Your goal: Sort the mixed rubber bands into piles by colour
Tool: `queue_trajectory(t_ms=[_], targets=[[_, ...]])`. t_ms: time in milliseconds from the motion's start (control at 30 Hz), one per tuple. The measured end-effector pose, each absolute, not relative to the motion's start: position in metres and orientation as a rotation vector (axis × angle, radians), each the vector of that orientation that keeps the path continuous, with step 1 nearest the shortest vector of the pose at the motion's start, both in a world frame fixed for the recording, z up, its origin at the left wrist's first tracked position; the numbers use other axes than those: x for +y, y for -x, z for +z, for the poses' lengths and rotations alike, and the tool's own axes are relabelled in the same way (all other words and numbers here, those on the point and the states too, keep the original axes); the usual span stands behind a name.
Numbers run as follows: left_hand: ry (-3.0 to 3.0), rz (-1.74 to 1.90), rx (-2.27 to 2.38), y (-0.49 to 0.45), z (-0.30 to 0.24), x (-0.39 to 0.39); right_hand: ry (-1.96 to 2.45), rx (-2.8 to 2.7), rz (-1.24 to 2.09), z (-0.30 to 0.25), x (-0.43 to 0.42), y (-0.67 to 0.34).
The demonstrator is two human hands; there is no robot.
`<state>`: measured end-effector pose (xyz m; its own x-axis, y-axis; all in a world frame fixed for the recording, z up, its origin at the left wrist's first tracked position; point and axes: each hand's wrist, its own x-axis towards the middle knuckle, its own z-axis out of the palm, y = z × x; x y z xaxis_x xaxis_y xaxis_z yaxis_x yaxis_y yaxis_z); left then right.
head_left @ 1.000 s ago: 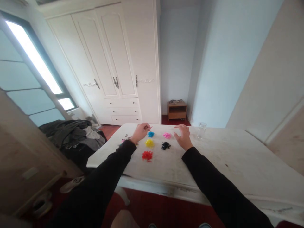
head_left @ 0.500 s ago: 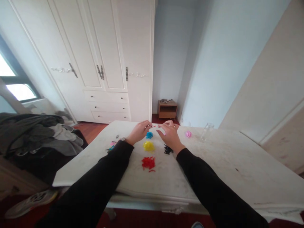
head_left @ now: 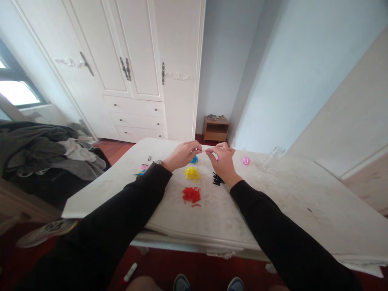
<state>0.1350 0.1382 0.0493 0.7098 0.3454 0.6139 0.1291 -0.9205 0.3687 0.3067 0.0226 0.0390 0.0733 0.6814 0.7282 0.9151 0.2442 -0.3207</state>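
Observation:
My left hand point(head_left: 183, 154) and my right hand point(head_left: 222, 159) meet fingertip to fingertip above the white table point(head_left: 303, 210). Both pinch a thin small piece between them, too small to name. Below the hands lie small piles of coloured bits: a yellow pile point(head_left: 192, 173), a red pile point(head_left: 191, 195), a black pile point(head_left: 217, 179) and a blue pile point(head_left: 194, 160) partly hidden by my left hand. A pink pile point(head_left: 245, 160) lies to the right of my right hand.
A clear glass point(head_left: 272, 157) stands at the table's far side. Small mixed bits point(head_left: 142, 169) lie by my left forearm. A white wardrobe point(head_left: 133, 68), a small wooden cabinet point(head_left: 215, 128) and a heap of clothes point(head_left: 45, 149) lie beyond the table.
My right hand came left from beside the pink pile to meet my left hand. Both hands now pinch the same small piece. The view tilted down and shifted.

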Motion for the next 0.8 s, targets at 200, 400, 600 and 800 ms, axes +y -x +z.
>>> queue_trajectory(t_ms=[200,400,600,800], targets=[[-2.597,1.045,0.378,-0.136,0.047,0.140,1.514,-1.608,-0.321,0.041,0.021,-0.304],[-2.525,1.120,0.474,-0.133,0.045,0.157,1.525,-1.239,-0.342,0.046,0.022,-0.320],[-2.432,1.086,0.455,-0.135,0.044,0.153,1.514,-1.384,-0.266,0.041,0.022,-0.309],[-2.328,1.200,0.520,-0.131,0.045,0.157,1.256,-1.629,-0.083,0.049,0.010,-0.302]])
